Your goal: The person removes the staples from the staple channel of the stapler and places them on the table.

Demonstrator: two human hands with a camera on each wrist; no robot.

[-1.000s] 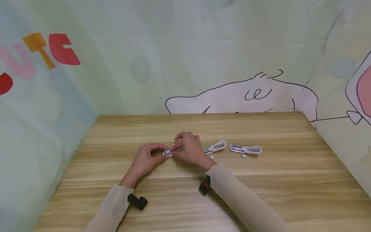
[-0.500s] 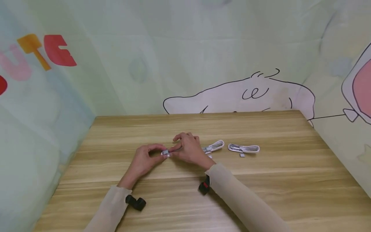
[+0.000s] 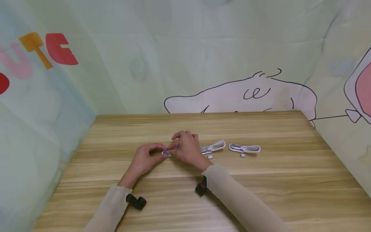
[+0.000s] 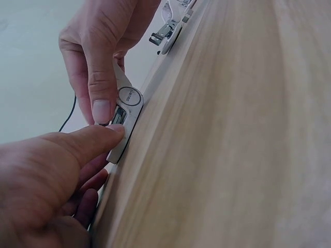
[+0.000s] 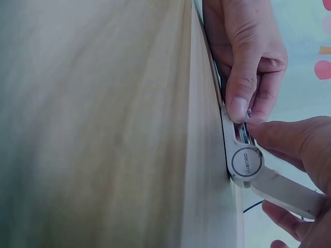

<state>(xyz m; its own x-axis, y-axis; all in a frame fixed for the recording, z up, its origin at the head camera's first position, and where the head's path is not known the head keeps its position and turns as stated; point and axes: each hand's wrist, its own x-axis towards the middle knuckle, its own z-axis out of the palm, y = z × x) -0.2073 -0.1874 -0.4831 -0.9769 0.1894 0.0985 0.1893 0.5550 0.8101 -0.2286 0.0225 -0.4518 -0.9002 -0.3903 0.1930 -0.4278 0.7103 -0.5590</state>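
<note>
An opened white stapler [image 5: 247,161] with a round hub lies low over the table, its metal channel exposed. My left hand [image 3: 146,158] grips its front end between thumb and fingers. From the other side, my right hand [image 3: 187,147] reaches in, thumb and forefinger pinching a small grey strip of staples [image 3: 165,151] at the channel. Both thumbs nearly meet there in the left wrist view, beside the stapler's hub [image 4: 130,96]. The right hand hides much of this stapler in the head view, while the right wrist view shows its raised arm passing under that hand.
Two more opened staplers, one in the middle [image 3: 214,147] and one farther right [image 3: 244,148], lie on the wooden table [image 3: 179,206]. A small staple strip [image 3: 210,157] sits before the middle one, another strip [image 3: 242,155] before the right one. A printed cloth [image 3: 121,64] hangs behind.
The small pale strip beside the left stapler no longer shows on the table; the right fingertips have shifted slightly left, onto the channel. The left hand keeps its hold.
</note>
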